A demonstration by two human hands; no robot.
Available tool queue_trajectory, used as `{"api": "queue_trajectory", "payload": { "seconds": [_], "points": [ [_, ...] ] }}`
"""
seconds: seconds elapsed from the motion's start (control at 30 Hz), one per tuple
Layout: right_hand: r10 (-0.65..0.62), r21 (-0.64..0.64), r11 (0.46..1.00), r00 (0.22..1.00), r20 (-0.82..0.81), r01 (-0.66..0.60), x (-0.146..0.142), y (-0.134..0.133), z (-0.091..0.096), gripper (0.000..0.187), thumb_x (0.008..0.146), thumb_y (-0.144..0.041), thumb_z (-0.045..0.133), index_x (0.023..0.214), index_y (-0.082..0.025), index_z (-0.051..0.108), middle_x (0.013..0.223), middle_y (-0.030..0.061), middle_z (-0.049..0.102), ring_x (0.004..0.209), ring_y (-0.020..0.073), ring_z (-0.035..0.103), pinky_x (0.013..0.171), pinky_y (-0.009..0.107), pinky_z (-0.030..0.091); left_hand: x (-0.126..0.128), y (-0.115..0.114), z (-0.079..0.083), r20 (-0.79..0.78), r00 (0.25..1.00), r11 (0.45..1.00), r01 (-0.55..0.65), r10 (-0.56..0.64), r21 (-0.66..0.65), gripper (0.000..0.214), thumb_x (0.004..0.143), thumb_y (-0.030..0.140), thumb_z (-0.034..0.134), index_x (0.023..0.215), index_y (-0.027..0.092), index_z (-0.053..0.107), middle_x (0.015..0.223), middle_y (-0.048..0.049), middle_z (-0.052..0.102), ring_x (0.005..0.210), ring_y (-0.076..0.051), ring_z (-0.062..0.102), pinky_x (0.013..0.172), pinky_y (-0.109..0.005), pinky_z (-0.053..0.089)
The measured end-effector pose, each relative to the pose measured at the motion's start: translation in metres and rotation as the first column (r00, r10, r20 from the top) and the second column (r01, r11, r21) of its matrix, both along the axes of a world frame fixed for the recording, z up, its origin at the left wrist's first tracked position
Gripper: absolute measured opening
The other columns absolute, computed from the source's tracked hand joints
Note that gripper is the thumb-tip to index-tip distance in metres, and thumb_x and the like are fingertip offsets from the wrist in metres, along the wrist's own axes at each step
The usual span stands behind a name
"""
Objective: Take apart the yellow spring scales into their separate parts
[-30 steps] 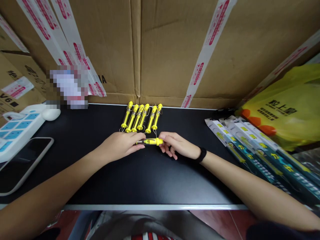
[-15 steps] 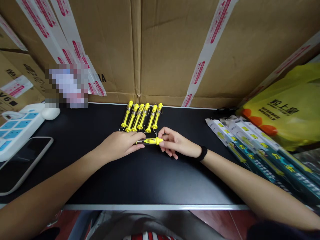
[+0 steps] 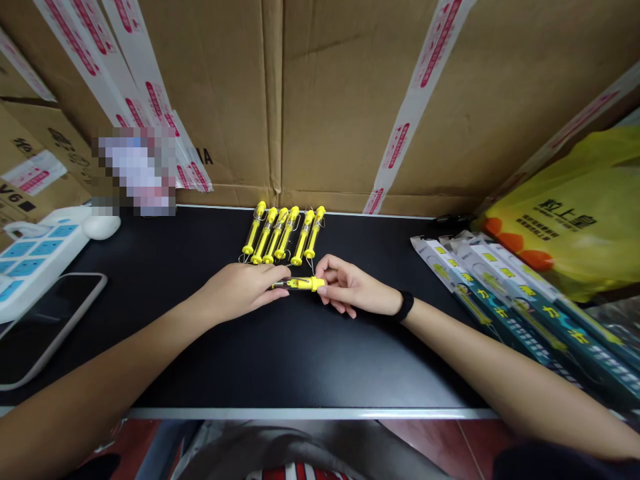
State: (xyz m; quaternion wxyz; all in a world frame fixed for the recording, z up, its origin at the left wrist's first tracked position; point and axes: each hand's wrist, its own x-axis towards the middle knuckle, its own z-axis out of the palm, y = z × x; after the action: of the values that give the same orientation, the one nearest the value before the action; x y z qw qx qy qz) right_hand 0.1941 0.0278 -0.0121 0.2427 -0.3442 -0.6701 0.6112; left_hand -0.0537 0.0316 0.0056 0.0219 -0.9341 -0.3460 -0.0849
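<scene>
A small yellow tube-shaped tool (image 3: pixel 300 284) lies crosswise between my two hands, just above the black table top (image 3: pixel 280 353). My left hand (image 3: pixel 240 290) pinches its left end with fingers closed. At the tool's right end, my right hand (image 3: pixel 353 287) grips the yellow cap, fingers curled; a black band sits on that wrist. Just behind the hands, several like yellow tools (image 3: pixel 283 233) lie side by side in a row near the cardboard wall.
Long packaged items (image 3: pixel 505 300) in teal and white sleeves lie fanned at the right, beside a yellow plastic bag (image 3: pixel 570 213). A white power strip (image 3: pixel 35 257) and a phone (image 3: pixel 40 327) sit at the left. Taped cardboard boxes (image 3: pixel 320 100) close the back.
My right hand's fingers have curled a little tighter on the cap end. The tool and my left hand have hardly moved.
</scene>
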Motion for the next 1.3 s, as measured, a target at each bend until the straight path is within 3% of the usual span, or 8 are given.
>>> {"api": "queue_trajectory", "payload": {
  "seconds": [0.17,0.3,0.43,0.8,0.93,1.07,1.17,1.3],
  "points": [
    [-0.011,-0.019,1.000,1.000,-0.013,0.011,0.0004,0.0003,0.0009,0.033,0.079,-0.034,0.062,0.093,-0.022,0.035,0.068,-0.0067,0.055,0.039,0.0034,0.046,0.028,0.012,0.039,-0.0002,-0.0005,-0.0005,0.007,1.000,1.000,-0.025,0.025,-0.008,0.025,0.091,0.043,0.040,0.106,0.026,0.050,0.093,0.0037,0.066,0.078,-0.014,0.065,0.061,-0.023,0.040],
    [-0.051,-0.029,0.998,0.999,0.006,0.051,-0.0005,-0.0003,0.0028,0.026,0.086,-0.044,0.048,0.089,-0.021,0.038,0.066,-0.0047,0.055,0.040,0.0048,0.047,0.027,0.013,0.039,0.0002,-0.0002,0.0004,0.020,1.000,1.000,-0.012,0.012,-0.011,0.025,0.092,0.043,0.040,0.107,0.026,0.051,0.093,0.0029,0.066,0.079,-0.014,0.065,0.062,-0.022,0.041],
    [-0.087,0.013,0.996,0.993,0.086,0.086,-0.0025,-0.0022,0.0028,0.040,0.090,-0.052,0.034,0.078,-0.016,0.046,0.063,-0.0014,0.054,0.039,0.0035,0.043,0.026,0.011,0.036,0.0005,-0.0007,0.0006,0.030,1.000,1.000,-0.008,0.008,0.007,0.027,0.092,0.043,0.039,0.107,0.024,0.051,0.096,0.0015,0.067,0.081,-0.014,0.065,0.063,-0.022,0.042],
    [0.016,-0.020,1.000,1.000,-0.013,-0.016,0.0013,0.0002,0.0025,0.031,0.082,-0.038,0.058,0.094,-0.022,0.036,0.066,-0.0066,0.056,0.038,0.0025,0.042,0.027,0.010,0.035,-0.0003,0.0001,-0.0012,0.013,1.000,1.000,-0.016,0.016,0.006,0.026,0.092,0.042,0.040,0.107,0.024,0.052,0.095,0.0007,0.067,0.080,-0.015,0.065,0.062,-0.022,0.042],
    [-0.040,-0.019,0.999,0.999,0.001,0.040,0.0002,-0.0011,0.0038,0.029,0.086,-0.044,0.051,0.096,-0.022,0.036,0.065,-0.0059,0.056,0.039,0.0038,0.044,0.027,0.011,0.036,0.0000,-0.0002,-0.0009,0.016,1.000,1.000,-0.008,0.007,0.023,0.026,0.092,0.042,0.040,0.106,0.024,0.052,0.094,0.0005,0.067,0.079,-0.014,0.064,0.061,-0.022,0.041],
    [-0.090,-0.007,0.996,0.994,0.065,0.091,-0.0030,-0.0026,0.0039,0.032,0.090,-0.050,0.038,0.083,-0.018,0.042,0.063,-0.0033,0.055,0.039,0.0040,0.045,0.026,0.011,0.035,0.0002,-0.0003,-0.0004,0.021,1.000,1.000,-0.004,0.003,0.029,0.027,0.092,0.043,0.038,0.107,0.024,0.051,0.096,0.0004,0.066,0.082,-0.015,0.064,0.062,-0.022,0.042],
    [-0.080,0.010,0.997,0.992,0.096,0.079,-0.0043,-0.0028,0.0041,0.039,0.089,-0.052,0.038,0.075,-0.016,0.046,0.060,-0.0025,0.053,0.038,0.0030,0.043,0.026,0.011,0.035,0.0003,-0.0006,0.0003,0.020,1.000,1.000,-0.005,0.004,0.022,0.028,0.092,0.043,0.038,0.108,0.024,0.051,0.098,0.0002,0.066,0.084,-0.015,0.064,0.064,-0.022,0.042],
    [-0.041,-0.008,0.999,0.997,0.062,0.041,-0.0020,-0.0012,0.0039,0.032,0.087,-0.048,0.045,0.082,-0.017,0.043,0.062,-0.0037,0.055,0.037,0.0027,0.044,0.027,0.010,0.036,0.0003,-0.0006,0.0007,0.002,1.000,1.000,-0.017,0.017,0.014,0.028,0.092,0.043,0.038,0.107,0.024,0.051,0.097,-0.0001,0.066,0.083,-0.015,0.065,0.063,-0.022,0.043]
  ]
}}
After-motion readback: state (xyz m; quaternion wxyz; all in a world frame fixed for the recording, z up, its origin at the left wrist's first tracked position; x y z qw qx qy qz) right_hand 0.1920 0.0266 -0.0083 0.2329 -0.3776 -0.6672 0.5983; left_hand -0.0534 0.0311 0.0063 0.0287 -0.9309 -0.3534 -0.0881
